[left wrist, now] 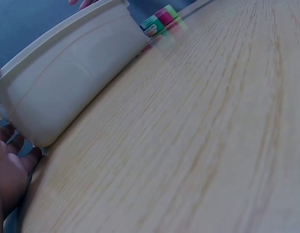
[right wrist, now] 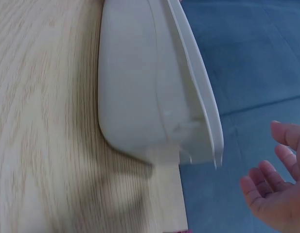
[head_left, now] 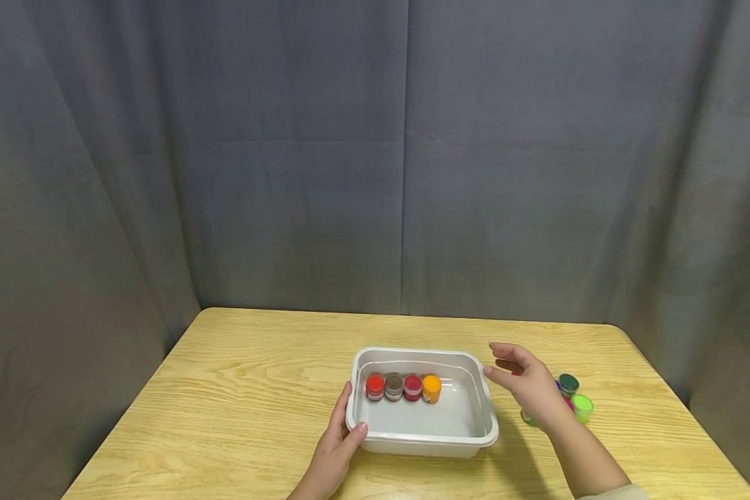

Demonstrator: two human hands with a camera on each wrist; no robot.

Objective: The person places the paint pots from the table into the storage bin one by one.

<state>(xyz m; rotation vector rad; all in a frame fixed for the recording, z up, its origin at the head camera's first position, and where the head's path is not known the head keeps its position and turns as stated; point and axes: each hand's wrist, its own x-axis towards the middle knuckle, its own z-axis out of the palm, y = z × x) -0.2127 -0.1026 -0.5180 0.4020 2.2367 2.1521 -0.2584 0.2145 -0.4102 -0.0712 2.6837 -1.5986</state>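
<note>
A white plastic basin (head_left: pixel 425 444) stands on the table, with a row of small paint jars inside: a red jar (head_left: pixel 375 387), a grey-brown jar (head_left: pixel 394 387), a dark red jar (head_left: pixel 412 388) and an orange jar (head_left: pixel 432 389). My left hand (head_left: pixel 335 444) holds the basin's left end, thumb over the rim and fingers along the outer wall. In the left wrist view those fingers (left wrist: pixel 16 145) lie around the lower corner. Just off the basin's right rim, my right hand (head_left: pixel 531 385) hangs in the air with parted fingers, holding nothing.
Several more jars stand on the table to the right, partly hidden behind my right hand, among them a dark green jar (head_left: pixel 569 384) and a light green jar (head_left: pixel 582 407). Grey curtains (head_left: pixel 287 173) enclose the wooden table (head_left: pixel 225 403) at the back and sides.
</note>
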